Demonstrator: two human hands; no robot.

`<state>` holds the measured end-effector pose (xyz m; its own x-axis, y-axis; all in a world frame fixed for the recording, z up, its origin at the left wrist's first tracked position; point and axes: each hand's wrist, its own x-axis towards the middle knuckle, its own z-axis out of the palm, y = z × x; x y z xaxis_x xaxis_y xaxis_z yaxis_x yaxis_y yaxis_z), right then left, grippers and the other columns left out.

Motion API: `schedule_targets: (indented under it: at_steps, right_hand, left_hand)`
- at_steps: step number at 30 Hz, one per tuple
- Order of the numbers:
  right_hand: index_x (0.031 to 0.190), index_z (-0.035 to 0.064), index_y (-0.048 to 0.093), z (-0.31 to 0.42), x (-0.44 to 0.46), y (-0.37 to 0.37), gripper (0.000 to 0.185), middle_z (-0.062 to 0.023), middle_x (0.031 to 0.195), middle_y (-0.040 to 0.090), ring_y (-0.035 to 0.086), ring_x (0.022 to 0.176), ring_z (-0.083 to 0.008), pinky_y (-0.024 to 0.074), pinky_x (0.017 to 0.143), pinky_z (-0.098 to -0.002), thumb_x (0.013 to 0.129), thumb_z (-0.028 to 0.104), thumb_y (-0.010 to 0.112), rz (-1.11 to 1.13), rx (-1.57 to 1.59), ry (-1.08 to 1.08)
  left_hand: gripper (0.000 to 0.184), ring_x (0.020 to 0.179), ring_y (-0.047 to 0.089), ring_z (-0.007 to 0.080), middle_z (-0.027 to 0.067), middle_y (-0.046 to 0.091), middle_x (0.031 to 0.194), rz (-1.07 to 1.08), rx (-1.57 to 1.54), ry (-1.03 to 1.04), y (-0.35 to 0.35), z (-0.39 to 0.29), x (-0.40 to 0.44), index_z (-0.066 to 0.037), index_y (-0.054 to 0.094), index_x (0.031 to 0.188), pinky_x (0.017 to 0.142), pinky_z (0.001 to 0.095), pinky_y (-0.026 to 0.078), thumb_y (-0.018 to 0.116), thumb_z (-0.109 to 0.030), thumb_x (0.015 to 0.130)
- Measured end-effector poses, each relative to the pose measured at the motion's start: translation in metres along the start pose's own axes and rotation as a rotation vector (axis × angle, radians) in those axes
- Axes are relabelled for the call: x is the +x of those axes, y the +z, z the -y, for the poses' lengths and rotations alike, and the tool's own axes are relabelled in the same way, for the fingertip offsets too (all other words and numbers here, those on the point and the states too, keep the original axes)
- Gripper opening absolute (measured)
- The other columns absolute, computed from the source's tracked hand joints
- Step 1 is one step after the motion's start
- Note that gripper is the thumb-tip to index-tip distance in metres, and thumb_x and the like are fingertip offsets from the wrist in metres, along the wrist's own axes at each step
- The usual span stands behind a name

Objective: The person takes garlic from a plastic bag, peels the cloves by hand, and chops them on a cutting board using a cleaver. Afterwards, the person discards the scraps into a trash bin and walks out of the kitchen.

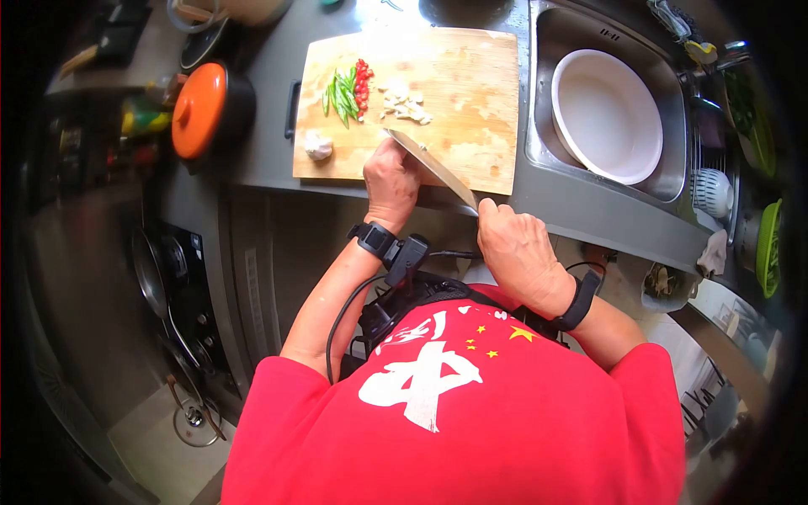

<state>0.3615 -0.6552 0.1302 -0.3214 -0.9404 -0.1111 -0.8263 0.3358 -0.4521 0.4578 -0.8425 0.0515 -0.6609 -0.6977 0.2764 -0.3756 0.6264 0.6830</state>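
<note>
My right hand (519, 252) is wrapped round the handle of a broad knife (438, 168), whose blade points up and left across the front edge of the wooden cutting board (480, 76). At the blade's far end is my left hand (392, 181), fingers curled on the board; what they hold, if anything, is hidden. Beyond the blade lie pale chopped garlic pieces (408, 108). Sliced green pepper (342, 97) and chopped red pepper (363, 84) sit side by side to their left. A garlic bulb (318, 146) rests near the board's left front corner.
Right of the board, a white basin (608, 116) stands in the metal sink (543, 139). An orange-lidded pot (199, 109) is on the left. Farther down at left is a stove (198, 311) with pans. A green basket (768, 248) is at the far right.
</note>
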Motion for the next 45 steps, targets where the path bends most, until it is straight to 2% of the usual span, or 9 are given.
schedule_targets:
  at_steps: [5,11,13,22,25,31,34,37,45]
  right_hand:
    - [0.081,-0.0009,0.050,0.004,0.007,-0.009,0.003,-0.0206,0.067,0.061,0.066,0.063,-0.0342,0.0536,0.057,-0.0414,0.082,-0.001,0.053,0.054,0.017,0.026]
    - [0.083,-0.0036,0.051,-0.004,0.021,-0.011,0.005,-0.0259,0.071,0.061,0.063,0.067,-0.0429,0.0517,0.063,-0.0495,0.083,0.002,0.053,0.057,0.164,0.030]
    - [0.084,-0.0034,0.052,-0.007,0.027,-0.013,0.006,-0.0266,0.072,0.061,0.062,0.070,-0.0441,0.0511,0.065,-0.0506,0.084,0.002,0.052,0.074,0.187,0.037]
    - [0.083,-0.0049,0.054,-0.008,0.038,0.004,0.009,-0.0286,0.074,0.061,0.062,0.076,-0.0464,0.0500,0.070,-0.0525,0.083,0.004,0.052,0.025,0.235,0.063]
    - [0.081,-0.0071,0.053,-0.017,0.049,0.012,0.015,-0.0307,0.075,0.058,0.058,0.077,-0.0491,0.0475,0.071,-0.0528,0.084,0.008,0.052,-0.002,0.295,0.068]
    - [0.079,-0.0117,0.056,-0.031,0.049,0.011,0.024,-0.0347,0.082,0.059,0.059,0.082,-0.0506,0.0476,0.075,-0.0531,0.083,0.012,0.052,0.026,0.386,0.130]
    - [0.079,-0.0112,0.056,-0.030,0.048,0.011,0.025,-0.0343,0.083,0.059,0.059,0.082,-0.0503,0.0473,0.077,-0.0530,0.084,0.013,0.052,0.038,0.408,0.166]
    - [0.079,-0.0107,0.056,-0.033,0.049,0.013,0.026,-0.0339,0.084,0.059,0.059,0.083,-0.0500,0.0471,0.077,-0.0531,0.085,0.014,0.053,0.041,0.395,0.157]
    - [0.080,-0.0103,0.054,-0.031,0.050,0.014,0.026,-0.0332,0.087,0.059,0.057,0.086,-0.0495,0.0459,0.078,-0.0526,0.086,0.015,0.053,0.030,0.371,0.148]
  left_hand:
    - [0.009,0.075,0.060,0.0389,0.0164,0.061,0.080,0.009,0.040,0.070,0.004,0.007,0.003,-0.001,0.064,0.084,0.067,0.0442,0.049,0.060,0.001,0.076]
    - [0.001,0.070,0.060,0.0358,0.0148,0.060,0.076,0.025,0.039,0.070,-0.001,0.001,0.007,-0.002,0.064,0.076,0.063,0.0421,0.048,0.064,-0.001,0.075]
    - [0.001,0.067,0.061,0.0323,0.0132,0.061,0.072,0.020,0.032,0.085,-0.001,0.003,0.008,-0.002,0.066,0.075,0.061,0.0395,0.048,0.066,-0.002,0.075]
    - [0.003,0.064,0.060,0.0314,0.0127,0.061,0.072,0.006,0.037,0.100,-0.001,0.003,0.007,-0.003,0.067,0.075,0.059,0.0381,0.047,0.069,-0.005,0.075]
    - [0.005,0.065,0.062,0.0274,0.0117,0.062,0.073,0.016,0.058,0.079,-0.004,0.002,0.006,-0.002,0.067,0.077,0.060,0.0347,0.048,0.071,-0.004,0.076]
    - [0.010,0.071,0.064,0.0181,0.0088,0.067,0.077,-0.069,-0.245,-0.032,0.005,0.015,-0.009,0.000,0.068,0.082,0.066,0.0288,0.050,0.075,-0.002,0.076]
    - [0.012,0.074,0.063,0.0194,0.0080,0.066,0.078,-0.115,-0.254,-0.009,0.009,0.020,-0.013,0.000,0.069,0.085,0.067,0.0304,0.050,0.076,-0.002,0.076]
    - [0.014,0.077,0.062,0.0224,0.0087,0.065,0.080,-0.095,0.003,0.086,0.003,0.014,-0.012,-0.001,0.069,0.090,0.069,0.0324,0.050,0.074,-0.002,0.077]
    - [0.017,0.084,0.059,0.0303,0.0133,0.061,0.090,0.091,0.059,0.199,-0.007,0.012,-0.002,-0.003,0.065,0.096,0.074,0.0377,0.048,0.068,-0.002,0.080]
